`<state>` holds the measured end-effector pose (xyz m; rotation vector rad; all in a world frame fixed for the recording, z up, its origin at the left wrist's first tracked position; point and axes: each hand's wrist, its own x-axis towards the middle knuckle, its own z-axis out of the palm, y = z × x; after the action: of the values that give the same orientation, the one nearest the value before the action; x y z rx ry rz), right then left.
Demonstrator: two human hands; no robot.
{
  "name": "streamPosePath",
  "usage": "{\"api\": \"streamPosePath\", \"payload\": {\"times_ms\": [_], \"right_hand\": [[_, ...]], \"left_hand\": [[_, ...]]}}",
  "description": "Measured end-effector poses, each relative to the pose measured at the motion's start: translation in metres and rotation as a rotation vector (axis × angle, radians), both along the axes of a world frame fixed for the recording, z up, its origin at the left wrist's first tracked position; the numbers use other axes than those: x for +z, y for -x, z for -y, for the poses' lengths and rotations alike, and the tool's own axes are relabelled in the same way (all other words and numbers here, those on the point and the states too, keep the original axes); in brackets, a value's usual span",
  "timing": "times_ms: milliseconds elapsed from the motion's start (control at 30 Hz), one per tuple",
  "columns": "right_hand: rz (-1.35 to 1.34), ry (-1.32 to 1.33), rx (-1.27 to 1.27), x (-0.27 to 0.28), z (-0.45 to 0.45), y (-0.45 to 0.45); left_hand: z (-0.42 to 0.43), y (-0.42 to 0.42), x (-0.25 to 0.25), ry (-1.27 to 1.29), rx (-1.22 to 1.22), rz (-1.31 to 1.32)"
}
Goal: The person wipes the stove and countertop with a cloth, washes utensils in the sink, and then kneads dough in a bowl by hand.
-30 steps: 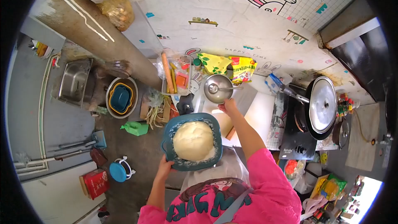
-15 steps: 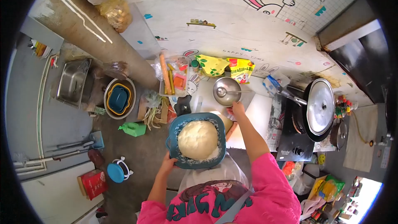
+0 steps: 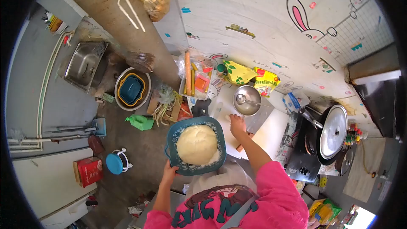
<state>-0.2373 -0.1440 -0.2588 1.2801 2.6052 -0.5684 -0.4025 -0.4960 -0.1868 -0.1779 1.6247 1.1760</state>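
My left hand [image 3: 170,170] is closed on the lower left edge of a blue plastic basin [image 3: 171,145], which is held in front of my body. A large round lump of pale dough [image 3: 197,145] lies inside, with white flour around it. My right hand [image 3: 238,126] is over the white cutting board [image 3: 271,133], just below a metal bowl [image 3: 250,108], and looks empty with its fingers loosely out. Inside the bowl rests a metal ladle [image 3: 241,99]. A brown wooden handle [image 3: 245,143] shows beneath my right wrist, beside a grey flat blade [image 3: 262,117].
Behind the board are a yellow bag [image 3: 239,73], a seasoning packet [image 3: 266,81] and a plastic tray [image 3: 205,95] of food. At right, a lidded wok [image 3: 333,131] sits on the stove [image 3: 303,161]. A green jug [image 3: 141,122] and blue stool [image 3: 115,164] stand on the floor.
My right hand has come away from the metal bowl's lower edge and moved down and left over the board. The view has turned. My left hand keeps its grip on the basin.
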Motion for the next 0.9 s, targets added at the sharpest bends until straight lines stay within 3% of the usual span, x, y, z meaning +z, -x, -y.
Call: {"api": "streamPosePath", "payload": {"times_ms": [33,200,267,433,500,567,667,767,867,900], "right_hand": [[0.054,0.073,-0.011,0.0,-0.003,0.007],[-0.483,0.053,-0.116,0.03,-0.02,0.07],[-0.545,0.075,-0.217,0.048,-0.032,0.104],[-0.73,0.278,-0.443,-0.011,-0.082,0.163],[-0.749,0.252,-0.5,-0.006,-0.08,0.167],[-0.735,0.102,-0.482,-0.001,-0.075,0.16],[-0.85,0.434,-0.432,0.009,-0.059,0.122],[-0.748,0.639,-0.647,0.026,-0.025,0.065],[-0.602,0.179,-0.666,-0.009,0.001,-0.007],[-0.646,0.262,-0.8,-0.017,-0.009,-0.021]], "left_hand": [[0.0,0.001,0.001,0.009,0.022,0.007],[0.006,0.01,-0.012,0.014,0.092,0.045],[0.005,0.013,-0.01,0.014,0.076,0.044],[-0.008,0.022,0.002,0.029,0.077,0.08],[-0.008,0.021,-0.001,0.004,0.087,0.073],[-0.01,0.018,-0.012,-0.042,0.131,0.055],[-0.018,0.02,-0.02,-0.056,0.109,0.066],[-0.03,0.022,-0.016,-0.078,0.088,0.079],[-0.043,0.025,-0.008,-0.052,-0.008,0.06],[-0.047,0.026,-0.009,-0.032,-0.04,0.045]]}}
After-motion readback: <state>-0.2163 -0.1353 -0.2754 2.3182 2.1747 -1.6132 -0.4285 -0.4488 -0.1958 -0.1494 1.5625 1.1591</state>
